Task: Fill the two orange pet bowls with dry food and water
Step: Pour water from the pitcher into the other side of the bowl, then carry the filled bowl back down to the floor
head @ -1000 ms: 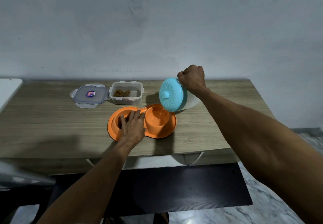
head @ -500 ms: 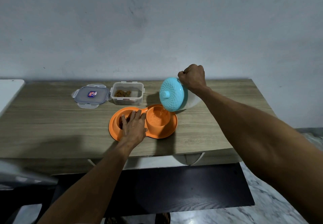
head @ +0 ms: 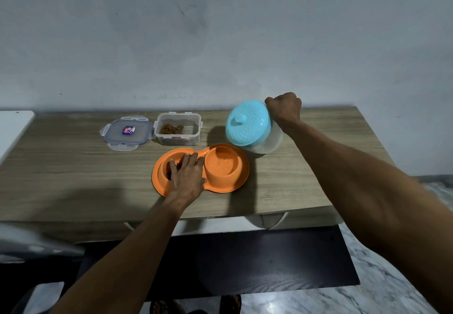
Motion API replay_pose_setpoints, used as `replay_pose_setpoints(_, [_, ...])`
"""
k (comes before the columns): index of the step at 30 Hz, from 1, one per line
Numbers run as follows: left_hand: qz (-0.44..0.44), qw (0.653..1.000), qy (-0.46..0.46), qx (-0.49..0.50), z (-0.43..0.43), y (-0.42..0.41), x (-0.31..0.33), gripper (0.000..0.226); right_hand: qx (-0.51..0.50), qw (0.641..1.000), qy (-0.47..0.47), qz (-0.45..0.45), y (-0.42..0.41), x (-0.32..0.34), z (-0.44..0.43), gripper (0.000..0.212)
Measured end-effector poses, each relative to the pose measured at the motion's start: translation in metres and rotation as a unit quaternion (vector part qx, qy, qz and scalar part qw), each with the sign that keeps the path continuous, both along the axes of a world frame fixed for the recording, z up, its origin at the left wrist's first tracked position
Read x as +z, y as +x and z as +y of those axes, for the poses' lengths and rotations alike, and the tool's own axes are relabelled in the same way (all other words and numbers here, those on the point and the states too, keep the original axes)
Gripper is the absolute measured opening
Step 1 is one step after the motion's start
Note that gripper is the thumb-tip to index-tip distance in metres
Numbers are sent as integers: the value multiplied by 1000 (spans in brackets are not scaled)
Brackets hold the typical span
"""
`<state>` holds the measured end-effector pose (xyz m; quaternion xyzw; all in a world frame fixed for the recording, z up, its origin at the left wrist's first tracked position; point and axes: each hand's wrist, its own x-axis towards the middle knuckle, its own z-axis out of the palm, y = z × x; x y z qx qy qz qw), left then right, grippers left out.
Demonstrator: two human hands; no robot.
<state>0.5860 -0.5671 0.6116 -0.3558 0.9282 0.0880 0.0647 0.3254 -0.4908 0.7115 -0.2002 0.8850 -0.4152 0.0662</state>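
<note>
While the left hand is lying flat, fingers spread, over the left well of the orange plastic double pet bowl at frame centre | right hand is gripping, fingers clenched, a tilted translucent jug with turquoise lid just right of it

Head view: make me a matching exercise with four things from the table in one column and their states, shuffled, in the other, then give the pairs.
Things:
1. clear food container
2. container lid
3. blue-lidded jug
4. left bowl

States:
A. tilted toward the right bowl, gripped by the right hand
B. lying flat on the table, label up
C. open, some brown kibble inside
D. partly covered by the left hand

Pairs: 1-C, 2-B, 3-A, 4-D
</note>
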Motion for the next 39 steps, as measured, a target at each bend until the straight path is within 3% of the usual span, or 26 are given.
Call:
replay_pose_setpoints(4, [8,1000,5,-1,-1,0,-1,72,-73,993,-48,-80,-8,-4,-1,39])
replay_pose_setpoints(13, [-2,1000,-12,-2,-3,1,-8,71,-178,945,-138,-236,-28,-34,-11,16])
replay_pose_setpoints(16, [-5,1000,-5,4,-3,0,-8,69,-185,932,-159,-269,-33,-46,-13,30])
replay_pose_setpoints(20, [-12,1000,0,5,-3,-1,-6,70,-187,927,-171,-277,-31,-51,-12,10])
replay_pose_setpoints(32, [-12,1000,3,-17,-2,3,-4,72,-205,906,-239,-282,-25,-56,1,32])
replay_pose_setpoints(36, [43,999,18,0,-5,12,5,72,-253,890,-244,-291,-12,-60,14,40])
replay_pose_setpoints(39, [98,994,2,56,-15,23,9,67,-261,900,-212,-277,10,-68,19,46])
